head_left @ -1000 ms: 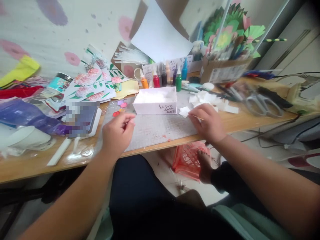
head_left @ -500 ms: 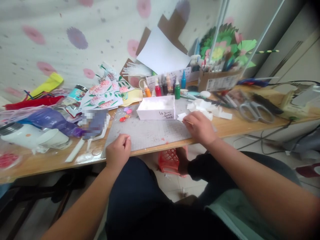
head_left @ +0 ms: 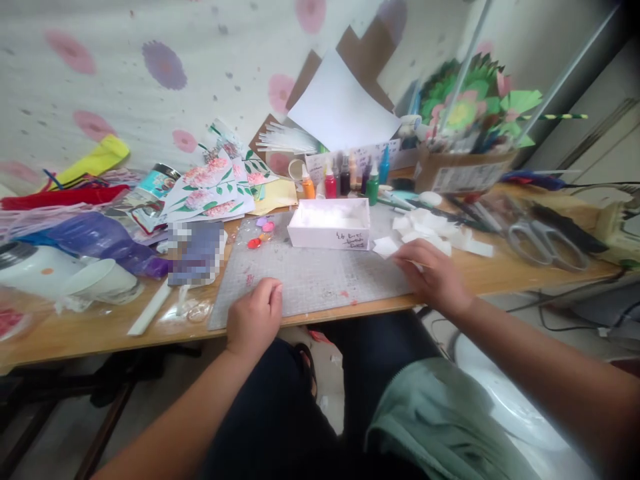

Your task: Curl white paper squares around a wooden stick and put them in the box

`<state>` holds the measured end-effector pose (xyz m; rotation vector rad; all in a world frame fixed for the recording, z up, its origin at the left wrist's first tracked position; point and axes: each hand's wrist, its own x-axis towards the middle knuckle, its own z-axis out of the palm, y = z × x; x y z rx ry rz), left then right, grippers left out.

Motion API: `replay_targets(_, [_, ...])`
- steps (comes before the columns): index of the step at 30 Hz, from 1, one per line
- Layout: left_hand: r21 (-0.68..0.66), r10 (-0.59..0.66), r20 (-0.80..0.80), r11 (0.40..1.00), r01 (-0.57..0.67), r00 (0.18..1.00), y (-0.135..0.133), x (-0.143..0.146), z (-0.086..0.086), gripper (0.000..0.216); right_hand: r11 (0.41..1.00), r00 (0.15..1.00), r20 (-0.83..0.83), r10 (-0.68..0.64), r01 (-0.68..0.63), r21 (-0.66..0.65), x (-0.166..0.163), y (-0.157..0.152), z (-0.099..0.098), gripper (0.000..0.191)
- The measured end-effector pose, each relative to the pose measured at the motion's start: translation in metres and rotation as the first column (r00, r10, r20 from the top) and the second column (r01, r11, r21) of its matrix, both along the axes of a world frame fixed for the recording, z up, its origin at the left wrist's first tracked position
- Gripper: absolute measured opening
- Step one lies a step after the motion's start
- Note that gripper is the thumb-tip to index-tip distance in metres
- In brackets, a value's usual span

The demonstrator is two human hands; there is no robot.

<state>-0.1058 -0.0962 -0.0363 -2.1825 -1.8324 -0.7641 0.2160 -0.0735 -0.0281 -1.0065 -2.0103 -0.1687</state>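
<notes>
My left hand [head_left: 256,310] rests closed at the near edge of the grey cutting mat [head_left: 290,283], thumb against the curled fingers; anything inside is hidden. My right hand [head_left: 433,273] is closed in a pinch at the mat's right side, on a thin wooden stick [head_left: 419,263] that shows only faintly. Just beyond its fingertips lies a piece of white paper [head_left: 385,247]. More cut white paper pieces [head_left: 430,227] are heaped behind that hand. A small white box [head_left: 325,235] with handwriting on its front stands on the mat, holding something white.
Several paint bottles [head_left: 373,187] stand behind the box. Bits of red and purple paint [head_left: 255,243] lie at the mat's left. Grey-handled scissors [head_left: 547,247] and a cardboard box of tools [head_left: 467,175] are on the right. Flower cutouts [head_left: 210,190] and a white cup [head_left: 103,280] crowd the left.
The view has shifted, so the table things appear farther right. My legs have moved under the table, and the red basket below is mostly hidden. Both hands keep their closed shape.
</notes>
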Motion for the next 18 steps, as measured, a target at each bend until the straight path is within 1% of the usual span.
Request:
replay_targets(5, [-0.037, -0.074, 0.029, 0.997, 0.075, 0.997, -0.003, -0.004, 0.004, 0.018, 0.995, 0.999, 0.01, 0.036, -0.035, -0.09, -0.002, -0.001, 0.0, 0.011])
replay_targets(9, [-0.05, -0.114, 0.047, 0.992, 0.117, 0.992, -0.004, -0.006, 0.005, 0.019, 0.993, 1.0, -0.012, -0.022, 0.02, -0.113, 0.0, 0.002, -0.002, 0.017])
replay_targets(13, [-0.055, -0.134, 0.087, 0.989, 0.139, 0.987, -0.005, -0.008, 0.006, 0.019, 0.986, 0.999, 0.015, -0.051, 0.053, -0.159, 0.003, 0.003, -0.005, 0.026])
replay_targets(16, [-0.06, -0.167, 0.145, 0.982, 0.177, 0.975, -0.006, -0.009, 0.006, 0.018, 0.967, 0.994, 0.036, -0.098, 0.104, -0.233, 0.008, 0.001, -0.01, 0.025])
replay_targets(18, [-0.051, -0.18, 0.176, 0.98, 0.192, 0.968, -0.007, -0.01, 0.006, 0.017, 0.958, 0.992, 0.041, -0.121, 0.127, -0.257, 0.01, 0.001, -0.014, 0.023])
